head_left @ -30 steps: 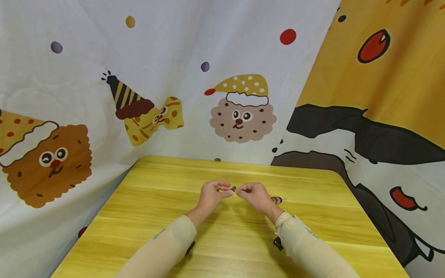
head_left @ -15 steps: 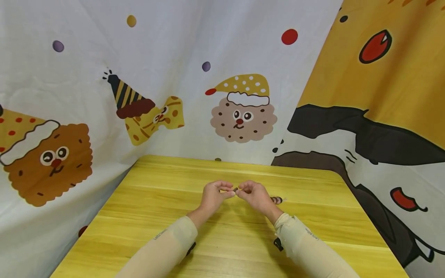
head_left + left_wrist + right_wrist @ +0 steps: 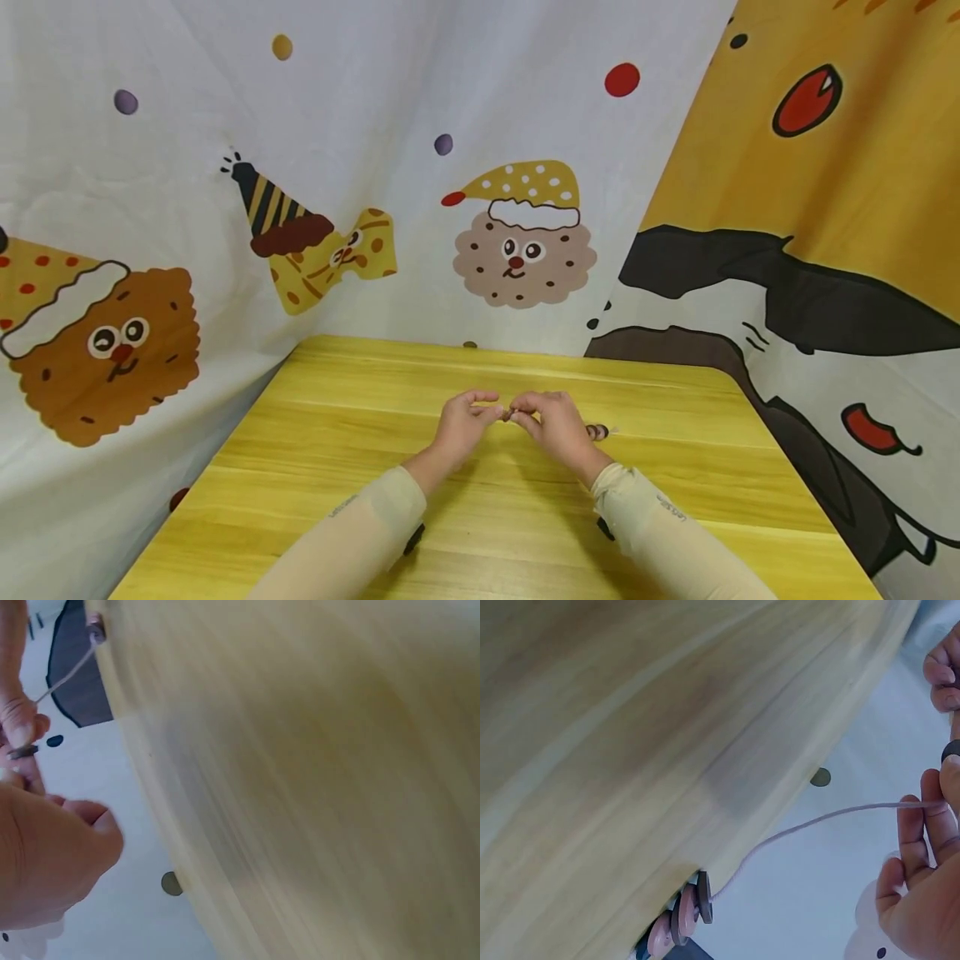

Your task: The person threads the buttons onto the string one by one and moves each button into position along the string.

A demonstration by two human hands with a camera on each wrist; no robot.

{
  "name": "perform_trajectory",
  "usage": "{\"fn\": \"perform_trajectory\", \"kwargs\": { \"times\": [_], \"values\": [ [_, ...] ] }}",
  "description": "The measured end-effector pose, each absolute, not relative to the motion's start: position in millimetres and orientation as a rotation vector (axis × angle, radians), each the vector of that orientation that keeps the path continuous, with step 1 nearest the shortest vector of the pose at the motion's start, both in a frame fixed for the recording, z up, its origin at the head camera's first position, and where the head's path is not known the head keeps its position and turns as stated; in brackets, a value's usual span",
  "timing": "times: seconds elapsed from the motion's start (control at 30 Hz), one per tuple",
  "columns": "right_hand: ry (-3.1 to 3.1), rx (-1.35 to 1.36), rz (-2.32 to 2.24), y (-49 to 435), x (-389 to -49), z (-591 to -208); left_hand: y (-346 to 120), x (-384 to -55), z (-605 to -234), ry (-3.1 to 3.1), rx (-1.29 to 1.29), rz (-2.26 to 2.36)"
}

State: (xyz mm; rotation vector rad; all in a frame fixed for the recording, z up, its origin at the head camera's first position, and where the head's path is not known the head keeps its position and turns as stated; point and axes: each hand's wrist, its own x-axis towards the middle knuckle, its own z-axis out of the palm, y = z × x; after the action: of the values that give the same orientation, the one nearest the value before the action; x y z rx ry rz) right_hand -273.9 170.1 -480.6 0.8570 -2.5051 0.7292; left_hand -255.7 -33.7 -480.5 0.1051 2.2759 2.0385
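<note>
My left hand point(image 3: 461, 423) pinches a small dark, button-like disc point(image 3: 950, 752) between thumb and finger above the table. Across from it, my right hand point(image 3: 557, 423) holds a thin pale cord point(image 3: 817, 819), its fingertips meeting at the disc. From the right hand the cord runs down to a row of dark and pink discs point(image 3: 681, 919) strung together on the tabletop. In the head view those strung discs point(image 3: 597, 432) lie just right of the right wrist. Whether the cord's tip passes through the held disc is too small to tell.
The yellow wood-grain table point(image 3: 375, 392) extends beneath both arms. Patterned cloth point(image 3: 405, 108) hangs behind its far edge and along the sides. Dark straps or devices point(image 3: 414, 539) show partly under the forearms.
My right fingertips have closed the small gap to the disc and now meet it. Both hands have shifted only slightly; the strung discs stay in place.
</note>
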Motion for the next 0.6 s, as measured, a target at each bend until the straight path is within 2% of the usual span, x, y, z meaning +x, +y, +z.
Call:
{"fn": "perform_trajectory", "kwargs": {
  "times": [0.23,0.6],
  "values": [
    [-2.49,0.933,0.561,170.2,-273.2,-481.5,-35.0,-256.2,-474.9,2.134,-0.162,1.937],
    [-2.528,0.934,0.733,170.9,-273.8,-483.7,-31.3,-255.6,-473.0,2.118,-0.19,1.905]
  ]
}}
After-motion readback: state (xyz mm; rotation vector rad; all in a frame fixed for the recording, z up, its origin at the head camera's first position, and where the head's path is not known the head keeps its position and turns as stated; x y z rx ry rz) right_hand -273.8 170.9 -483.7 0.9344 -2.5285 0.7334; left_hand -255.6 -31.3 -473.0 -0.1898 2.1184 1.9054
